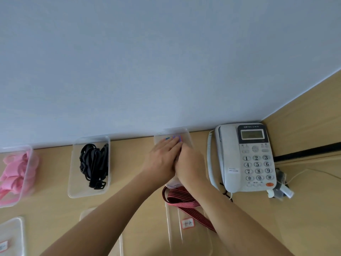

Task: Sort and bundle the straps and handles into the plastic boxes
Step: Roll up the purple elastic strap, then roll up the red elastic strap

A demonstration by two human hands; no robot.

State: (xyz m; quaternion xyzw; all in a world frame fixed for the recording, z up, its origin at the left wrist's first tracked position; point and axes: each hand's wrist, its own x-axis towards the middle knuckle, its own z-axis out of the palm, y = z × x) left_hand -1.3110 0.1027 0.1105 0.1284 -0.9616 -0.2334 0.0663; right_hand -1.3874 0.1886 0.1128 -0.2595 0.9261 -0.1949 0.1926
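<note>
Hands: left hand [162, 159] and right hand [190, 166] pressed together, flat, into far box [186, 133] | done: pink straps [13, 172], black straps [95, 165] boxed | left: striped strap [186, 202] loose

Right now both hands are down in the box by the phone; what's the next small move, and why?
Probably lift both hands out and reach for the red striped strap. The left hand and right hand press flat inside the box, where some coloured strap already shows, while the red one lies loose outside, draped over a lid.
</note>
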